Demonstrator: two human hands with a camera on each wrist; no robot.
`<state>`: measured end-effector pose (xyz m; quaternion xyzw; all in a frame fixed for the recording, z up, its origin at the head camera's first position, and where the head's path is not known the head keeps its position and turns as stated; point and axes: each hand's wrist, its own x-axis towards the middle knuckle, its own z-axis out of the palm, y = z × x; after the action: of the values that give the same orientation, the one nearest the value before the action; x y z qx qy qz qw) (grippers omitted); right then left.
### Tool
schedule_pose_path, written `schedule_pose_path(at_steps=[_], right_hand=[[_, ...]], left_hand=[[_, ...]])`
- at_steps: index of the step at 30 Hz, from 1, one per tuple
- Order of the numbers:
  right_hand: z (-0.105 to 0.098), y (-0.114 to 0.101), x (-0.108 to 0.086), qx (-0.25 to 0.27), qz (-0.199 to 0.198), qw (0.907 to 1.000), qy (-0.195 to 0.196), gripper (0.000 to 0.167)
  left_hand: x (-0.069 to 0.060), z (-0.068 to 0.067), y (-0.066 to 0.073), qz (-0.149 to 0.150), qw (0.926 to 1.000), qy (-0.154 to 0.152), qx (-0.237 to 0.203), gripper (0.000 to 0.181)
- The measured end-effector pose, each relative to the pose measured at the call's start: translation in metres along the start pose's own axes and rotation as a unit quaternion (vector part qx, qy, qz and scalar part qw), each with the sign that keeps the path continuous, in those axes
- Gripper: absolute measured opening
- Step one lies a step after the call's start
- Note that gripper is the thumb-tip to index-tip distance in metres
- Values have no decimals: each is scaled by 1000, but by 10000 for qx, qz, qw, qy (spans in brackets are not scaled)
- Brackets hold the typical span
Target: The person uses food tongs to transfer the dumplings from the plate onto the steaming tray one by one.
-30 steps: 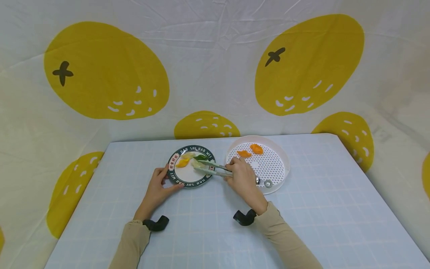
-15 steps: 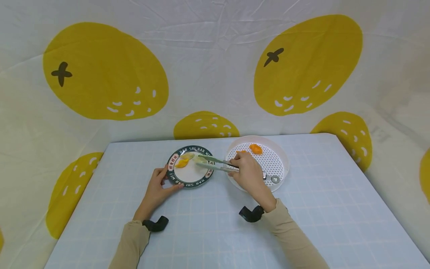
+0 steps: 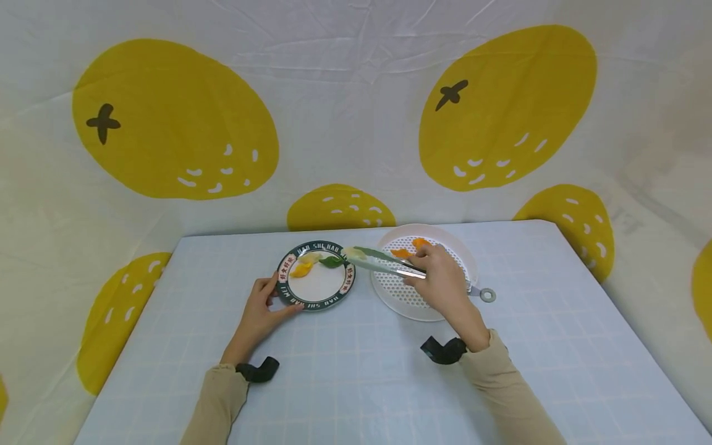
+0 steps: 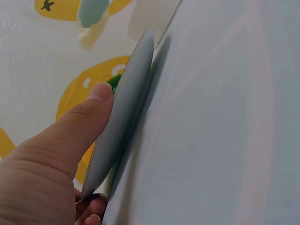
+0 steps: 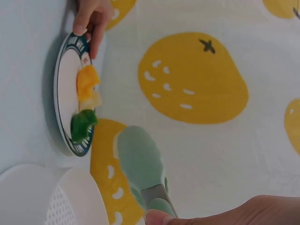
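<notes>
My left hand [image 3: 264, 315] grips the left rim of a round white plate [image 3: 317, 290] with a dark green lettered border. On the plate lie a yellow-orange piece [image 3: 301, 269], a pale yellow piece [image 3: 311, 257] and a green piece [image 3: 331, 262], soft and dumpling-like in shape. In the head view my right hand [image 3: 442, 278] holds metal tongs [image 3: 384, 259] with pale green tips. A pale yellowish piece [image 3: 351, 253] sits at the tips, mostly hidden by them in the right wrist view. The tongs point left over the gap between plate and tray.
Right of the plate stands a round white perforated tray [image 3: 408, 312] under my right hand. Two orange pieces, one left [image 3: 402, 253] and one farther back [image 3: 420, 242], lie in it. A fruit-print cloth [image 3: 356, 123] hangs behind the pale checked table [image 3: 334, 383].
My right hand has moved right with the tongs, lifting the pale piece off the plate towards the tray. The green piece shows again. My left hand stays on the plate's rim.
</notes>
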<state>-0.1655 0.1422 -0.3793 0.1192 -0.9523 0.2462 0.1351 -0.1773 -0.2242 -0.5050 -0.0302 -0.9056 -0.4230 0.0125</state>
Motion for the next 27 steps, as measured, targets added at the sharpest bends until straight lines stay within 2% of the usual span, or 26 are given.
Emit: schedule_pose_path(at_steps=[5, 14, 21, 27], right_hand=[[-11, 12, -4, -38, 98, 9999, 20, 44], [-23, 45, -12, 10, 557, 9984, -128, 44], [-22, 69, -13, 120, 744, 9959, -498, 43], [-17, 85, -12, -6, 939, 9916, -885, 45]], left_hand=[[0, 0, -1, -2, 10000, 15, 12, 109], [1, 2, -2, -86, 9999, 28, 60, 111], [1, 2, -1, -47, 9999, 69, 100, 109], [1, 2, -2, -15, 9999, 65, 88, 110]])
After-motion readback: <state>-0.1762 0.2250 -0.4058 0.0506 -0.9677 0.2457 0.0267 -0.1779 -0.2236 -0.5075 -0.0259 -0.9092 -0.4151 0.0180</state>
